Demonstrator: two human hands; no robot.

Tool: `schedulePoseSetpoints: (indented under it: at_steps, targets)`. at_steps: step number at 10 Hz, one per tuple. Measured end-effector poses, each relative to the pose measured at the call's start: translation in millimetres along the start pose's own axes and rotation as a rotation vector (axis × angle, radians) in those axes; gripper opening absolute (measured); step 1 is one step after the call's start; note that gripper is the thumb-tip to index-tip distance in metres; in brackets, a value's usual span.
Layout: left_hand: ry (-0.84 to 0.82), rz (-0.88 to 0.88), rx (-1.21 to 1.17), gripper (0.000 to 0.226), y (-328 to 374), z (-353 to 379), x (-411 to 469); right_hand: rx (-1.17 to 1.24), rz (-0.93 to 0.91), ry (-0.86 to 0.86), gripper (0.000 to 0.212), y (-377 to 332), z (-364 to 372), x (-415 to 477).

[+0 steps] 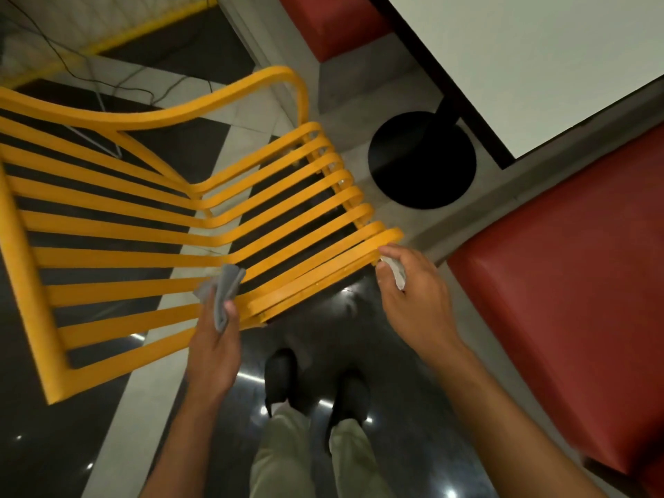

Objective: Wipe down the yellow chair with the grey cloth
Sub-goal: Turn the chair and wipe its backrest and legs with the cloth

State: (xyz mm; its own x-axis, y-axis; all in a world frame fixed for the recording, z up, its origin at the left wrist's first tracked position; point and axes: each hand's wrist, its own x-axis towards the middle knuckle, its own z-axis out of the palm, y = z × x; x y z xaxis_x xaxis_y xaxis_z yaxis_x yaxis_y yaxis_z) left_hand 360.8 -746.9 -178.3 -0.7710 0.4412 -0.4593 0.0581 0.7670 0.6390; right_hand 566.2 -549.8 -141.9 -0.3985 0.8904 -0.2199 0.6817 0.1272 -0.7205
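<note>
The yellow chair (201, 224) stood left of the white surface (539, 66). The left hand (215, 339) clasped the grey cloth (222, 292) against a near slat; the right hand (413, 292) pinched something pale at the seat's right corner. No writing was legible.

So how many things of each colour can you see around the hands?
Yellow: 1, the yellow chair
Grey: 1, the grey cloth, held in the left hand
Red: 2, one red seat and another red seat
White: 2, the white tabletop and a small white thing in the right hand
Black: 1, the round table base
Total: 7
</note>
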Motion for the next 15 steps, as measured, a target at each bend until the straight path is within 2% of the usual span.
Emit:
schedulePoseSetpoints:
  at_steps: [1,3,4,5,6,7,8,9,10,11,12,13,14,15]
  targets:
    - [-0.006,0.080,0.107,0.070,-28,51,11,-0.022,0.023,-0.048,0.033,4,4,-3]
    - [-0.170,0.219,-0.092,0.068,38,188,18,-0.047,0.026,-0.009,0.031,9,4,6]
    - [-0.351,0.125,-0.239,0.055,64,245,32,-0.075,0.018,0.034,0.029,12,2,12]
    - [-0.898,-0.512,-1.165,0.042,75,241,27,-0.073,0.011,0.067,0.028,14,-5,9]
    - [-0.647,0.027,-0.611,0.025,109,217,-2,-0.077,0.008,0.082,0.029,13,-8,5]
    - [-0.568,-0.112,-0.555,0.042,101,172,-17,-0.072,0.014,0.051,0.029,11,-3,0]
    - [-0.304,-0.094,-0.506,0.034,68,107,-27,-0.078,0.002,-0.005,0.028,5,8,-4]
    - [-0.040,0.006,-0.389,0.029,36,42,-28,-0.057,-0.013,-0.089,0.029,-7,23,-8]
    - [0.031,-0.003,-0.287,0.038,17,26,-16,-0.066,-0.045,-0.152,0.031,-17,38,-10]
    - [-0.074,-0.071,-0.235,0.055,-1,61,-1,-0.080,-0.051,-0.191,0.031,-24,53,-10]
    - [-0.263,-0.130,-0.341,0.050,10,111,4,-0.118,-0.068,-0.210,0.032,-26,61,-3]
    - [-0.399,-0.187,-0.556,0.017,43,141,6,-0.160,-0.081,-0.198,0.030,-24,60,6]
    - [-0.490,-0.232,-0.648,0.027,56,148,9,-0.179,-0.055,-0.174,0.032,-24,57,20]
    - [-0.568,-0.334,-0.557,0.026,28,132,4,-0.180,-0.007,-0.161,0.030,-22,56,38]
